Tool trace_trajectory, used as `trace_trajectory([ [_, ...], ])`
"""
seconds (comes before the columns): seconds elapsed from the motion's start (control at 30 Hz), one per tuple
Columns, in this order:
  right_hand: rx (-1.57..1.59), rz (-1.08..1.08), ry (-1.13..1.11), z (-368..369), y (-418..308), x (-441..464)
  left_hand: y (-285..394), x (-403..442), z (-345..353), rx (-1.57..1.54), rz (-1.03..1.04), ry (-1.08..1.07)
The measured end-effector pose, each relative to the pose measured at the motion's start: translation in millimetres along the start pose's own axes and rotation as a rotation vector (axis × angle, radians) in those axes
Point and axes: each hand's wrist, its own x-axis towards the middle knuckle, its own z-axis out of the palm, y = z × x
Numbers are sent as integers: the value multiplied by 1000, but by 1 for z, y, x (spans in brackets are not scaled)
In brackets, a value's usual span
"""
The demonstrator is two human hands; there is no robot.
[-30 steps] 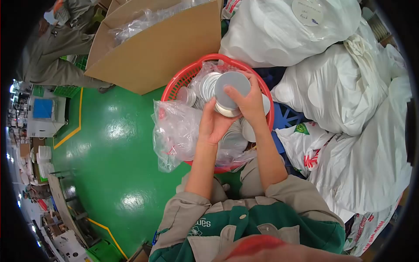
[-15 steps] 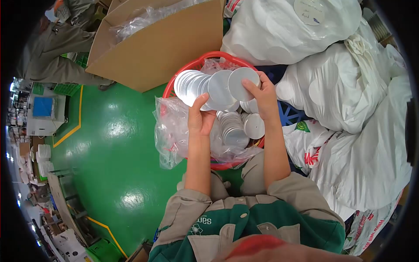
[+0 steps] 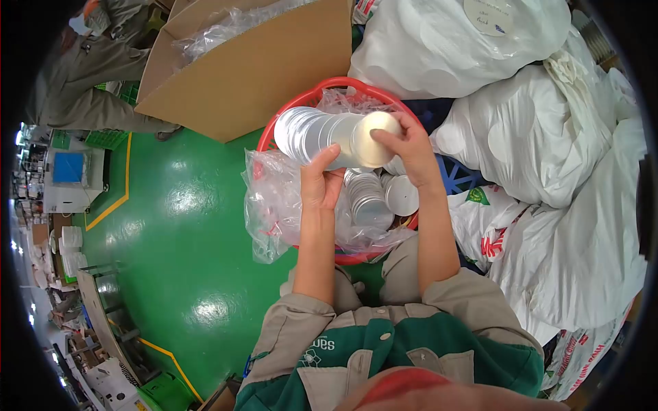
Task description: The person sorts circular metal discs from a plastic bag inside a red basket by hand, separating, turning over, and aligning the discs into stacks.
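A fanned stack of thin round metal discs [image 3: 301,135] spreads between my two hands, above a red basket [image 3: 264,140]. My left hand [image 3: 321,179] is closed on the stack from below, its thumb lying on top. With thumb and fingers, my right hand [image 3: 411,149] pinches the rightmost disc [image 3: 377,139], which catches a yellowish glare. Below them, more metal discs [image 3: 370,204] lie in overlapping rows inside the basket. Clear plastic bag film [image 3: 271,205] lines the basket and hangs over its left side.
A large cardboard box [image 3: 253,75] with clear plastic in it stands behind the basket. Full white sacks [image 3: 521,137] are piled along the right. Green floor [image 3: 185,219] with yellow lines stretches left. Another person's trousered leg [image 3: 103,82] shows at the upper left.
The rightmost disc has moved slightly left over its neighbour, and its face has turned from grey to bright yellowish glare. My right hand has shifted with it; the left hand keeps its hold.
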Motion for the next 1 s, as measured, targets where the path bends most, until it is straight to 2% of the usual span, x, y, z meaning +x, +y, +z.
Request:
trace_trajectory([
  [0.1, -19, 81, -118, 11, 7, -1, -2, -3, 9, 53, 39, -24],
  [0.27, 161, 53, -8, 17, -1, -4, 7, -7, 17, -167, -24, -61],
  [0.47, 64, 77, -66, 13, 10, -2, -1, -3, 11, -37, 75, 17],
  [0.63, 73, 62, -80, 15, 8, -1, 1, -4, 13, -72, 90, 7],
  [0.7, 57, 33, -38, 13, 7, 0, 2, -2, 13, -156, 70, -11],
  [0.8, 176, -76, 27, 14, 8, 4, 1, -3, 13, -92, 76, 7],
  [0.83, 112, -83, 21, 11, 8, 4, 1, -2, 11, -99, 71, 17],
  [0.93, 34, -158, -29, 18, -3, -2, 0, -1, 11, -91, 97, 53],
  [1.0, -25, -206, -171, 26, -3, -4, -2, 2, 9, -97, 104, 39],
])
